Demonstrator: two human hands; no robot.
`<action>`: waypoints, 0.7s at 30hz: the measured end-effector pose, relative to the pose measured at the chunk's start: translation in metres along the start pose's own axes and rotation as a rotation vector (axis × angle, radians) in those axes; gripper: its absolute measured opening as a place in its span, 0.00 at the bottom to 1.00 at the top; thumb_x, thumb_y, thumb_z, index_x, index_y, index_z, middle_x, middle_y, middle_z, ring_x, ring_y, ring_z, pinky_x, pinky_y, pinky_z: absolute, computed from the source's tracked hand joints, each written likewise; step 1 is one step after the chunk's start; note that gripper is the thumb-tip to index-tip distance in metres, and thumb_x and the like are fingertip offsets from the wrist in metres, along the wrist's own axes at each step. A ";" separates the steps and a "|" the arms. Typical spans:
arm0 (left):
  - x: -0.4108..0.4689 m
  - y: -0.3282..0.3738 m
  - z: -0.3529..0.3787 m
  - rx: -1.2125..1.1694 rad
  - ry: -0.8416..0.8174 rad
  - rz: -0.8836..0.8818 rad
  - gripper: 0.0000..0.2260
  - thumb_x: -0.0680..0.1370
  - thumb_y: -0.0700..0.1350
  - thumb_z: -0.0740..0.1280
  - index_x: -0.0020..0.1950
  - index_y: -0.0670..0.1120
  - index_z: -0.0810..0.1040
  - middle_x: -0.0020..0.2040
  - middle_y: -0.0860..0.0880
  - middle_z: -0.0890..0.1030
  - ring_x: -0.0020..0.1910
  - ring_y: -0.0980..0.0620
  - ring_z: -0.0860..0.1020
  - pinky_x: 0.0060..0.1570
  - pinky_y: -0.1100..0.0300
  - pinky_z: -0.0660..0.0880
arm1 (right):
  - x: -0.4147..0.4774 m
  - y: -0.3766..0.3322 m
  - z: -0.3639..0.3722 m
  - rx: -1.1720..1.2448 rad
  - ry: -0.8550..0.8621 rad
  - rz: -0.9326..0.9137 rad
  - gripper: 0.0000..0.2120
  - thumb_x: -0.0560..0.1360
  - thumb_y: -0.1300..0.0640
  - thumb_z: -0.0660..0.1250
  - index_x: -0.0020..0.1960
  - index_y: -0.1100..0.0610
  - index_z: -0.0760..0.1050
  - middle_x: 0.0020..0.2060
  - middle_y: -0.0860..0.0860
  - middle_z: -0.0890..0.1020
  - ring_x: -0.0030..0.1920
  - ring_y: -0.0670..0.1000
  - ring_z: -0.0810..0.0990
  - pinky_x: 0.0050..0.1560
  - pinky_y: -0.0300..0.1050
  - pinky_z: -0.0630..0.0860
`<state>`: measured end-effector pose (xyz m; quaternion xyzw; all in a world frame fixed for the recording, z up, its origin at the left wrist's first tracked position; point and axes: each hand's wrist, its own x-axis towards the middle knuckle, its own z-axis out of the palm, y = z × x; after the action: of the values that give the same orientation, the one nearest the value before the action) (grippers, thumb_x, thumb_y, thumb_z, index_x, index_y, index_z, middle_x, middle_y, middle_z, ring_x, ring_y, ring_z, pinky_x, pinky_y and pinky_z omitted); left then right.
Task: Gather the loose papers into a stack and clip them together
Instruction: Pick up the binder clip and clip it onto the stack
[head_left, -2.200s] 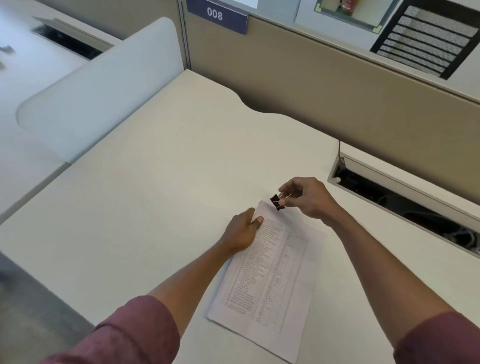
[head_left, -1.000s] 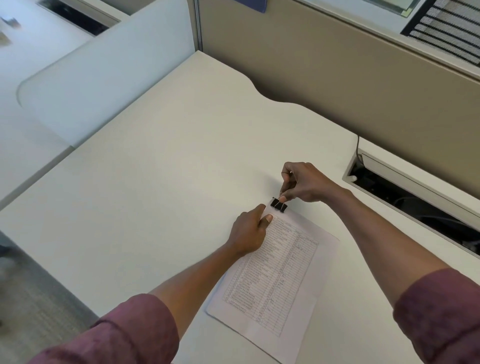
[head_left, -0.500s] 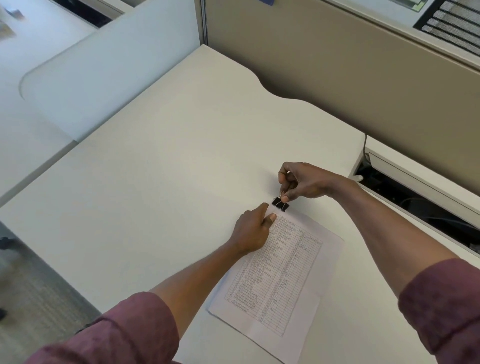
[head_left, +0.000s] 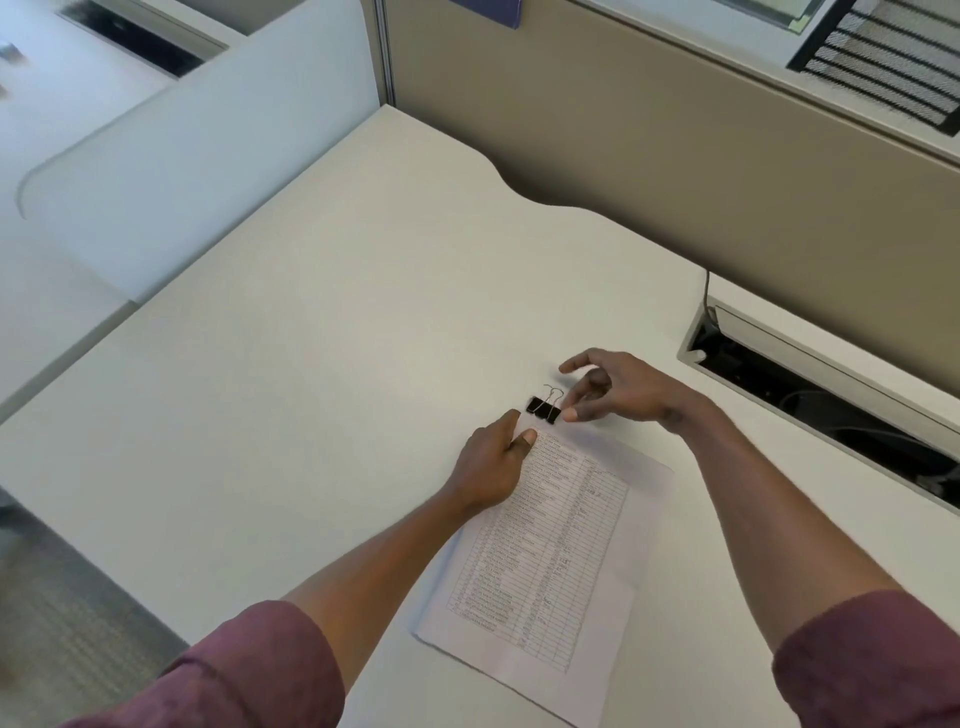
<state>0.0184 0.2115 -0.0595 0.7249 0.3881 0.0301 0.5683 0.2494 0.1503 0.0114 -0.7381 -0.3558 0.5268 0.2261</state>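
Note:
A stack of printed papers (head_left: 550, 551) lies on the white desk (head_left: 322, 364), its top sheet a table of lines. A black binder clip (head_left: 543, 409) sits on the stack's far corner, one wire handle standing up. My left hand (head_left: 493, 465) presses flat on the papers' upper left edge, thumb just below the clip. Just right of the clip hovers my right hand (head_left: 613, 389), fingers spread and holding nothing, its fingertips next to the clip.
A beige partition wall (head_left: 675, 171) runs along the desk's far side. An open cable tray (head_left: 831, 405) with wires is sunk into the desk at the right. A white divider panel (head_left: 171, 166) stands at the left. The floor shows at the lower left.
My right hand has let go of the binder clip and opened its fingers. The clip now stays on the papers' corner. My left hand keeps pressing the stack.

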 end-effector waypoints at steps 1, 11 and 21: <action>-0.001 0.000 -0.001 -0.032 0.006 -0.003 0.15 0.88 0.51 0.62 0.49 0.40 0.70 0.41 0.40 0.77 0.40 0.49 0.71 0.43 0.51 0.67 | -0.008 0.008 0.001 0.006 0.009 0.025 0.27 0.70 0.58 0.84 0.66 0.52 0.79 0.47 0.52 0.90 0.49 0.51 0.88 0.58 0.51 0.80; -0.007 -0.003 -0.012 -0.297 0.019 -0.037 0.16 0.86 0.53 0.63 0.55 0.40 0.78 0.53 0.41 0.87 0.50 0.45 0.85 0.56 0.47 0.78 | -0.090 0.082 0.019 0.220 0.314 0.074 0.12 0.69 0.58 0.84 0.50 0.56 0.88 0.46 0.51 0.91 0.48 0.53 0.89 0.45 0.46 0.82; -0.009 0.024 -0.026 -0.478 0.141 -0.068 0.19 0.85 0.51 0.64 0.46 0.37 0.68 0.43 0.47 0.74 0.43 0.48 0.71 0.49 0.50 0.68 | -0.131 0.098 0.137 0.772 0.551 0.029 0.16 0.73 0.62 0.80 0.60 0.60 0.86 0.54 0.54 0.90 0.55 0.57 0.90 0.57 0.54 0.85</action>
<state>0.0120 0.2254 -0.0263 0.5527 0.4328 0.1523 0.6958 0.1243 -0.0187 -0.0244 -0.7172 -0.0501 0.4083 0.5624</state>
